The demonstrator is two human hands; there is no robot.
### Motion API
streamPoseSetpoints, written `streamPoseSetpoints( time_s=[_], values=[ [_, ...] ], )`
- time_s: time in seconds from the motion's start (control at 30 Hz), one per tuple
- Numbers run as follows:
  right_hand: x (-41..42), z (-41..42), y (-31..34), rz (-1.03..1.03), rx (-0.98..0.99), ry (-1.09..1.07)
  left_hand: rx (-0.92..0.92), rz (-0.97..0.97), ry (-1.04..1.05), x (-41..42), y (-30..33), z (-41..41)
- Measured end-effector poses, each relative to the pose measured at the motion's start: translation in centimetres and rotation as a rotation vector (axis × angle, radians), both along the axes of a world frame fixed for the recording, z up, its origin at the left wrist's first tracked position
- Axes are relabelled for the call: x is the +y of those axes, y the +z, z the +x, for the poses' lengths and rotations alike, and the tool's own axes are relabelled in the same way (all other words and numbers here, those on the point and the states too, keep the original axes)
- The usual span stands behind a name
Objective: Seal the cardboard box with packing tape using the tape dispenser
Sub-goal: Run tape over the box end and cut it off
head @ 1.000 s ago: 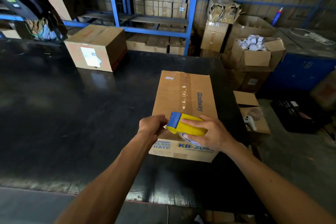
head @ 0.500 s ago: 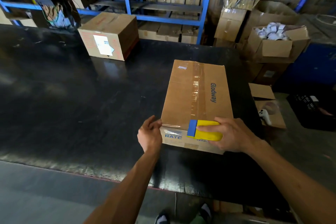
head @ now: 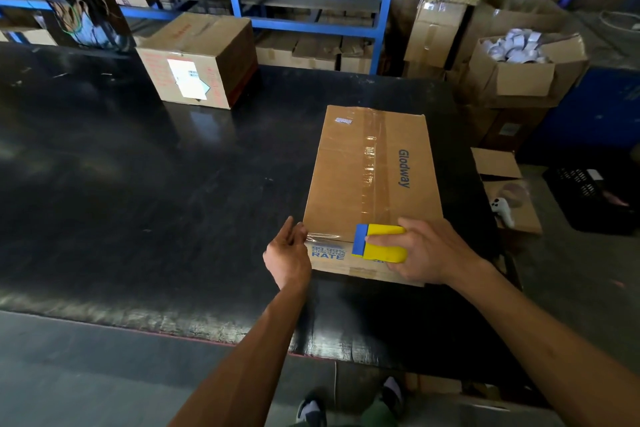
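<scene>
A long cardboard box (head: pixel 349 166) printed "Glodway" lies on the black table (head: pixel 156 184), with clear tape running along its top seam. My right hand (head: pixel 422 250) grips a yellow and blue tape dispenser (head: pixel 379 243) at the box's near top edge. A short strip of clear tape (head: pixel 323 236) stretches left from the dispenser along that edge to the near left corner. My left hand (head: pixel 287 253) rests against that corner, fingers together on the tape's end.
A second cardboard box (head: pixel 201 59) with a white label stands at the table's far side. Blue shelving (head: pixel 311 21) with cartons runs behind. To the right are stacked and open boxes (head: pixel 519 66), one holding white rolls, and a black crate (head: pixel 595 198) on the floor.
The dispenser went from above the near end of the box down onto its near top edge, laying tape across it. My left hand moved to the near left corner.
</scene>
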State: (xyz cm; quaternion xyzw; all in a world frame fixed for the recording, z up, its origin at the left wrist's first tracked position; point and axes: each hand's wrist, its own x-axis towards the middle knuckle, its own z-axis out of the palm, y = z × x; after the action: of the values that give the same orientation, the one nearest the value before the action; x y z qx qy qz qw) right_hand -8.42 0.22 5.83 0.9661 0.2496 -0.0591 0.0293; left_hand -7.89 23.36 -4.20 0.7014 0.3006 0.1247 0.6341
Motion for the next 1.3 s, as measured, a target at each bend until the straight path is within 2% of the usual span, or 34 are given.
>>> streamPoseSetpoints(
  time_s=[0.13,0.2,0.23,0.33,0.4,0.47,0.53,0.63,0.8,1.03,1.13,1.3],
  values=[
    [0.3,0.1,0.3,-0.017,0.033,-0.026,0.061,0.113,-0.072,1.4,0.5,0.4],
    [0.3,0.2,0.4,-0.009,0.045,-0.040,0.125,0.231,-0.176,2.8,0.4,0.7],
    [0.3,0.3,0.5,-0.006,0.050,-0.044,0.085,0.304,-0.255,3.4,0.2,0.8],
    [0.5,0.5,0.3,-0.001,0.063,-0.052,-0.367,0.844,-0.505,4.7,-1.7,1.4],
    [0.6,0.7,0.2,-0.002,0.072,-0.054,-0.642,1.160,-0.762,4.3,-2.0,2.7],
    [0.8,0.8,0.2,-0.006,0.082,-0.060,-0.758,1.415,-1.020,3.8,-1.6,4.1],
    [0.8,1.0,0.2,-0.018,0.084,-0.055,-0.697,1.544,-1.211,3.7,-2.1,5.4],
    [0.8,0.9,0.0,-0.035,0.070,-0.051,-0.582,1.498,-1.257,4.2,-3.4,6.1],
    [0.9,0.7,-0.7,-0.067,0.027,-0.038,-0.626,1.445,-1.194,4.0,-3.8,6.0],
    [-0.3,0.0,0.7,-0.087,0.076,-0.021,-0.591,1.463,-1.203,4.1,-3.2,5.8],
    [-2.8,-0.5,1.6,-0.145,0.096,-0.011,-0.575,1.479,-1.193,4.4,-3.3,5.8],
    [-7.8,-2.2,1.1,-0.133,0.055,-0.010,-0.618,1.505,-1.201,4.8,-3.4,6.1]
  ],
)
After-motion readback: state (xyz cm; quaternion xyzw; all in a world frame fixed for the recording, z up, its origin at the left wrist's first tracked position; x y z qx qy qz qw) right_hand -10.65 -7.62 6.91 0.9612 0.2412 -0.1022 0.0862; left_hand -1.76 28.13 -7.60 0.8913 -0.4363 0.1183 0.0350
